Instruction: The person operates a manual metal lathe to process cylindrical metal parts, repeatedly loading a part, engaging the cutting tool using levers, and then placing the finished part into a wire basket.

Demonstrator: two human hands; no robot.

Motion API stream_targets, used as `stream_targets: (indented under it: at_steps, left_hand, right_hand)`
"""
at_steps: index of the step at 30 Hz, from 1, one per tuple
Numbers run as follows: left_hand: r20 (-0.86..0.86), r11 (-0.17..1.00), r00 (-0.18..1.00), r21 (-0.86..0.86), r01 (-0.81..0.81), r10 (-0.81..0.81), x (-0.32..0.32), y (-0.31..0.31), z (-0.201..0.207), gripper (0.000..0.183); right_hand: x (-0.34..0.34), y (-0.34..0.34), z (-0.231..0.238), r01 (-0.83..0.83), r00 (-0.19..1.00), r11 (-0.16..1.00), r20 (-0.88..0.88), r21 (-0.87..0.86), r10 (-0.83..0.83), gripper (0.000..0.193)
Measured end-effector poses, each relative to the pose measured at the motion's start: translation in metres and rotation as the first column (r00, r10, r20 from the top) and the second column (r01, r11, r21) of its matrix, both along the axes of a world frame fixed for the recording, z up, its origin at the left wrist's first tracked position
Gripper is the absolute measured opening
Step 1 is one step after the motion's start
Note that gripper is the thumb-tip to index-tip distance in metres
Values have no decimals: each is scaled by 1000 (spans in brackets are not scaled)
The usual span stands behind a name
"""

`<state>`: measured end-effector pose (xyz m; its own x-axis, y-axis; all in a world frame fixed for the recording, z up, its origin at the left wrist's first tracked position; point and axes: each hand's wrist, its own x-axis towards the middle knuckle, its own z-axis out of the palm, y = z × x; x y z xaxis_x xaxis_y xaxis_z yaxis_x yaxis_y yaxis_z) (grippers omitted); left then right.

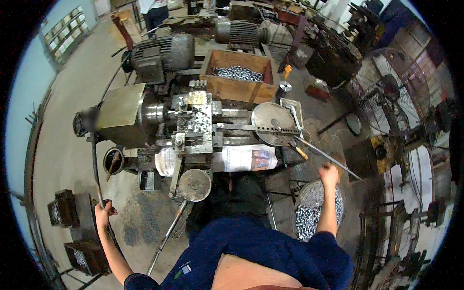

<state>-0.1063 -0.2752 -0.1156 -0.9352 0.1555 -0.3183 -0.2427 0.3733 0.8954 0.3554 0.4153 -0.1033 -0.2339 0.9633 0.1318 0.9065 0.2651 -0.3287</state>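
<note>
Rod (97,176), long and dark, runs down past the left end of the machine (121,108); the left hand (103,213) is wrapped round its lower part. Right hand (329,175): fingers curled, by the far edge of the round basket (311,192) — whether it holds a piece cannot be told. Metal pieces (304,222) lie heaped toward the basket's near edge. Handling, as judged: rod stiff, best taken low in a full grip; pieces hard, light singly, probably slick, best taken by their sides. Count: one gripped rod, one basket, one wooden crate (237,89) at the machine's far edge, two round discs (195,184), two dark trays (96,253) — pieces too many to count.
</note>
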Motion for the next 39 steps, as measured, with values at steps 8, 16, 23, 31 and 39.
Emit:
stream_targets:
  at_steps: [8, 16, 23, 31, 39]
  left_hand:
    - [1, 999, 1000, -41, 12, -12, -10, 15, 13, 19]
    - [-53, 998, 998, -57, -24, 21, -11, 11, 7, 24]
    - [-65, 999, 998, -33, -4, 2, -6, 19, 11, 24]
    - [-28, 1000, 999, 12, -16, 16, -9, 12, 9, 26]
    - [-663, 956, 706, -285, 68, -248, 35, 122, 120, 23]
  right_hand:
    - [178, -92, -142, 535, 812, 758, 476, -374, -338, 44]
    - [177, -63, -156, 425, 802, 823, 579, -377, -149, 39]
    - [210, -38, -172, 361, 871, 809, 478, -465, -114, 25]
    - [200, -43, -144, 229, 774, 785, 596, -576, 212, 18]
    - [17, -62, 18, -356, 884, 887, -416, -296, 216, 23]
